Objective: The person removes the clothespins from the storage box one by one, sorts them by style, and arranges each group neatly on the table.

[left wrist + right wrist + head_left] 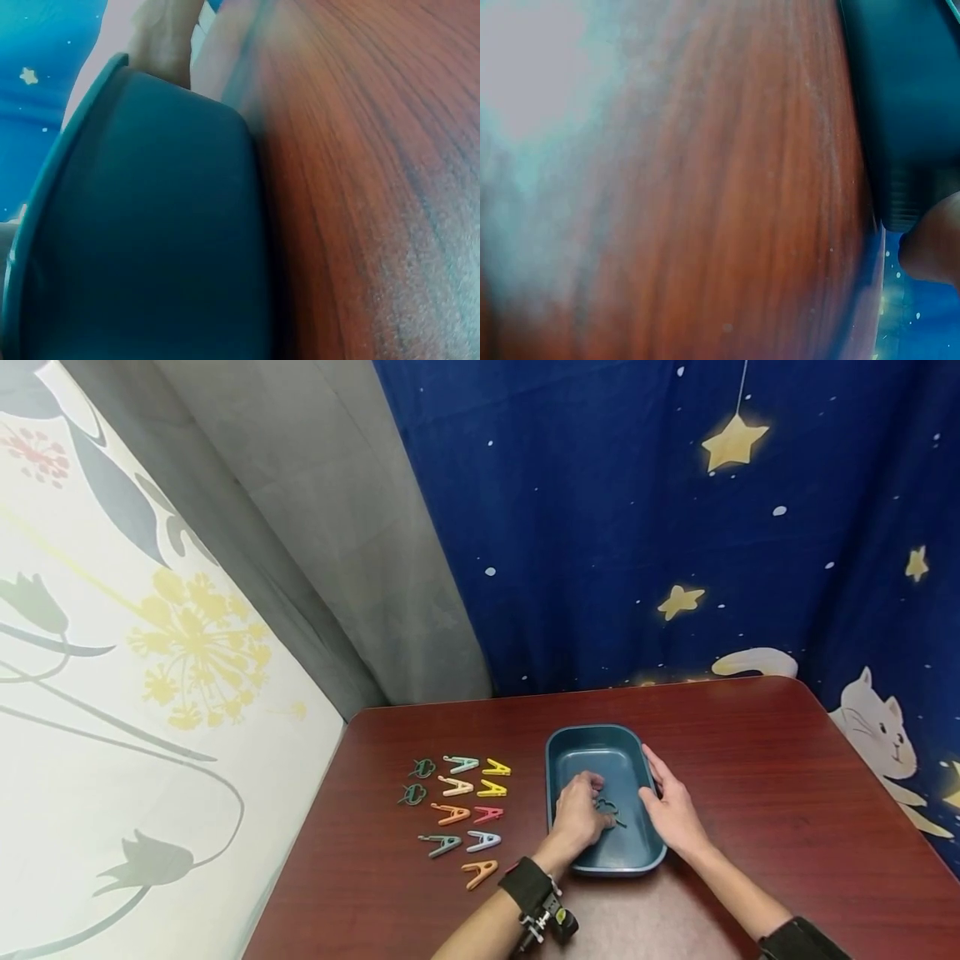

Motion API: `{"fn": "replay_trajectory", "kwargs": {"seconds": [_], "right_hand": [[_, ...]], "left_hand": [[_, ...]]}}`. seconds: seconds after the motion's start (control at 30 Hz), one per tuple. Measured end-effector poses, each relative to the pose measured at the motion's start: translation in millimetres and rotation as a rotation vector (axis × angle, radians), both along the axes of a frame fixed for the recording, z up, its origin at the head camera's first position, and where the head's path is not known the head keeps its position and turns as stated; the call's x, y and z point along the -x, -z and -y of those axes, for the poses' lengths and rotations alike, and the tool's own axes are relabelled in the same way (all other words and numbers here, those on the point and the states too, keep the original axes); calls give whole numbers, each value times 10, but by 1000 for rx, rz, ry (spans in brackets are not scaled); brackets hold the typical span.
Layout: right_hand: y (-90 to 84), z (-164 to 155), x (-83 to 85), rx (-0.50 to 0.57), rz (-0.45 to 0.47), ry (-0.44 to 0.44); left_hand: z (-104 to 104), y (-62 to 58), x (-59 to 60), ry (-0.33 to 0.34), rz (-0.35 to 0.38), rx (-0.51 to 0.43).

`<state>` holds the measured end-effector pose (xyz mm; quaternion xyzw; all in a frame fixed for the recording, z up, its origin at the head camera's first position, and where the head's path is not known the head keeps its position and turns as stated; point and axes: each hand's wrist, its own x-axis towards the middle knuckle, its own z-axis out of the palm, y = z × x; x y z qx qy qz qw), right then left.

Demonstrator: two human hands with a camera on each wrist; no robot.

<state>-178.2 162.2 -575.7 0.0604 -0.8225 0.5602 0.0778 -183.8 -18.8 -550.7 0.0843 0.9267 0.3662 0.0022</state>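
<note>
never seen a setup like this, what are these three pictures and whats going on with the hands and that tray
These are a person's two bare hands, filmed by three cameras at once. The wide picture comes from a camera on the head, looking down at a dark red table. The two blurry close-ups come from cameras strapped to each wrist; they show mostly table wood and the outer wall of the teal tray.

The left hand reaches into the tray, its fingers curled at a small dark green clip. The right hand rests flat against the tray's right rim. Left of the tray, coloured clips lie in neat rows.
</note>
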Motion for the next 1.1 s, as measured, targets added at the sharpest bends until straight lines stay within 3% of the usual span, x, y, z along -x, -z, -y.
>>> {"fn": "replay_trajectory", "kwargs": {"seconds": [0.37,0.63,0.73,0.9,1.1], "right_hand": [[-19,-9,-11,-19,20,-1],[-27,-6,-5,-33,15,4],[-23,-3,-1,-28,2,4],[-26,-5,-4,-27,12,-2],[-33,-4,-5,-25,10,-7]], "left_hand": [[-26,-9,11,13,-2,50],[-26,22,12,32,14,17],[-25,25,4,43,-18,-13],[-21,23,-1,62,-4,-120],[-1,-23,21,129,-32,-229]]}}
